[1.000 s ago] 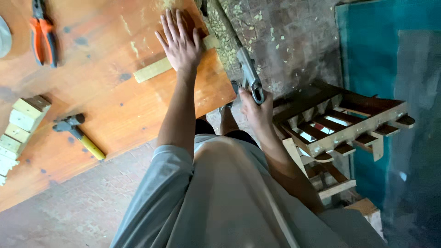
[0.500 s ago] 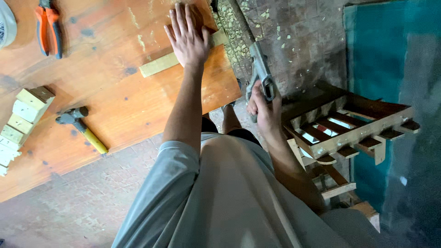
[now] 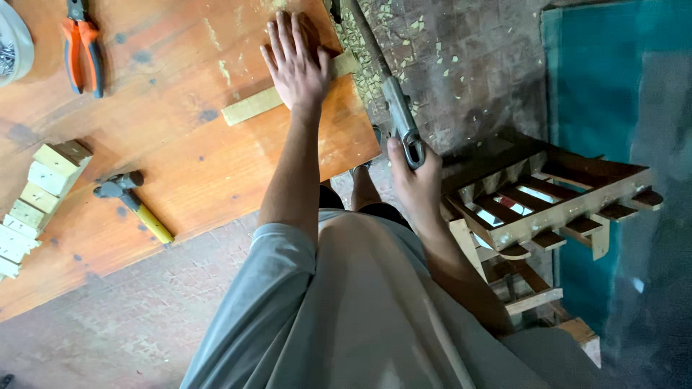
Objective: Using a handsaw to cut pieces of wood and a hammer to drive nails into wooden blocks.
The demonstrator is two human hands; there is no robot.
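Note:
My left hand [image 3: 297,61] lies flat with fingers spread on a pale wooden strip [image 3: 252,106], pressing it to the orange-brown table top [image 3: 187,158] near the table's right edge. My right hand [image 3: 412,184] is closed around the handle of a hand saw [image 3: 393,97]. The saw's blade runs up along the table edge past the strip's end. Sawdust and wood chips lie on the tiled floor [image 3: 461,65] below the cut.
Orange-handled pliers [image 3: 83,47] lie at the table's top left. A yellow-handled hammer [image 3: 133,205] lies lower down. Several cut wood blocks [image 3: 36,194] sit at the left edge. A wooden slatted frame [image 3: 548,205] stands right of me, by a teal panel [image 3: 613,86].
My right hand has pulled the saw back toward my body. The view has shifted slightly; my left hand still presses the strip.

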